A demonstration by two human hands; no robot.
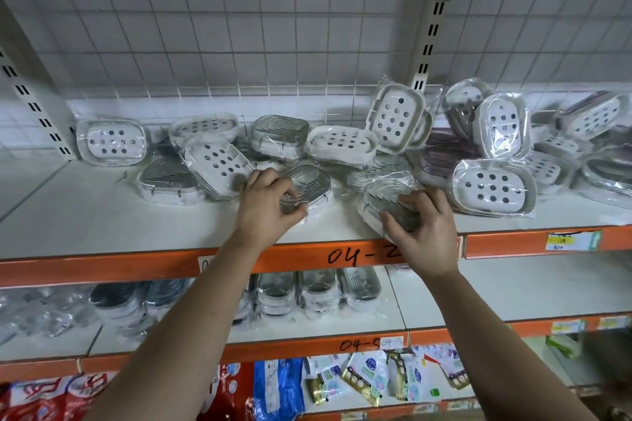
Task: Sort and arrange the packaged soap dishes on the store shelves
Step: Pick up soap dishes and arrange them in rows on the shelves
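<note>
With one soap dish [309, 183] clamped in the fingers of the left hand [266, 212] and a second dish [386, 196] in those of the right hand [424, 229], near the shelf [102, 215] front, both are best lifted level and stacked squarely.

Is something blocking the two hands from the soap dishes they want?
No, nothing visible is in the way. The left hand grips a wrapped soap dish, and the right hand grips a second wrapped dish just behind the orange shelf edge.
</note>
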